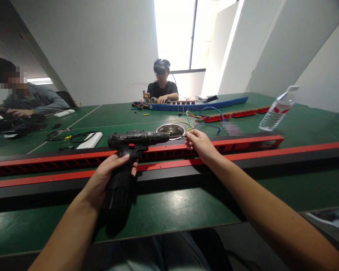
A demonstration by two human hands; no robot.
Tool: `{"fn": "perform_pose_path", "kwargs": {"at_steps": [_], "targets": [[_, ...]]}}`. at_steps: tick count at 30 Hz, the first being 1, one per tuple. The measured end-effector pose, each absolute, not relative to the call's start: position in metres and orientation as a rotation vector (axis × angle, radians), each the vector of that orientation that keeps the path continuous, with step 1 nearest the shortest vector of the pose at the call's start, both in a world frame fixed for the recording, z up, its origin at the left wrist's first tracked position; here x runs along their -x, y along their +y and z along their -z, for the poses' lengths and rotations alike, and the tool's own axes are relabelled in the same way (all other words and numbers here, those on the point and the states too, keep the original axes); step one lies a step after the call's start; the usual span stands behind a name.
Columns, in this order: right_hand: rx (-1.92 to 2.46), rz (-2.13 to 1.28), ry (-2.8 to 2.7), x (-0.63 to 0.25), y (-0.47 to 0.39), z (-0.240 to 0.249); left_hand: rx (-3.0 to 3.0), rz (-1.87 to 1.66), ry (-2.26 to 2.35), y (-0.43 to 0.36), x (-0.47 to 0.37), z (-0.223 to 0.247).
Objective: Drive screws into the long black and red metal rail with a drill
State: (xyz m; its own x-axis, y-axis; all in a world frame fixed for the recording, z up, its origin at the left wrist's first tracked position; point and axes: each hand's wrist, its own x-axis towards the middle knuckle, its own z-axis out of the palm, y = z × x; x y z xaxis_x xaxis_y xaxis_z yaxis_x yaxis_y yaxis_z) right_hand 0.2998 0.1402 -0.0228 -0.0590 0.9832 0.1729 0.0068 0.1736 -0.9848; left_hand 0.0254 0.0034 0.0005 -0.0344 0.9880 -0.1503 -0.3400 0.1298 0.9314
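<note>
My left hand (115, 167) is wrapped round the grip of a black cordless drill (138, 139), which points to the right and lies level above the rails. From its chuck a thin bit (177, 136) reaches toward my right hand (197, 143). The fingers of that hand are pinched together at the bit's tip; whatever small piece they hold is hidden. Just behind the bit stands a round metal bowl (161, 130) with small dark pieces in it. Below the drill run two long red and black rails, the nearer rail (169, 164) and the farther rail (243, 142).
Blue, yellow and green wires (206, 126) lie beyond the bowl. A tilted plastic bottle (277, 111) stands at the right. Across the green table (169, 205), one person works at a long blue rail (197, 107); another sits at far left near a white box (90, 140) and black cables.
</note>
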Motion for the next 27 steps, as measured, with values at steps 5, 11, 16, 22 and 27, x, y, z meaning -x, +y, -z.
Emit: {"fn": "perform_pose_path", "kwargs": {"at_steps": [5, 11, 16, 22, 27], "targets": [[1.093, -1.06, -1.362, -0.3, 0.14, 0.023, -0.82, -1.289, 1.049, 0.004, -0.025, 0.001], [1.119, -1.024, -1.381, -0.301, 0.14, 0.023, -0.791, -1.294, 1.053, 0.003, -0.026, -0.001], [1.101, -1.001, -1.396, -0.302, 0.141, 0.025, -0.838, -1.308, 1.13, 0.004, -0.03, -0.001], [1.047, -0.886, -1.49, -0.305, 0.143, 0.029, -1.053, -1.342, 1.186, 0.005, -0.034, -0.009], [1.026, -0.789, -1.689, -0.302, 0.131, 0.023, -1.281, -1.143, 1.404, 0.0, -0.009, -0.049]]}}
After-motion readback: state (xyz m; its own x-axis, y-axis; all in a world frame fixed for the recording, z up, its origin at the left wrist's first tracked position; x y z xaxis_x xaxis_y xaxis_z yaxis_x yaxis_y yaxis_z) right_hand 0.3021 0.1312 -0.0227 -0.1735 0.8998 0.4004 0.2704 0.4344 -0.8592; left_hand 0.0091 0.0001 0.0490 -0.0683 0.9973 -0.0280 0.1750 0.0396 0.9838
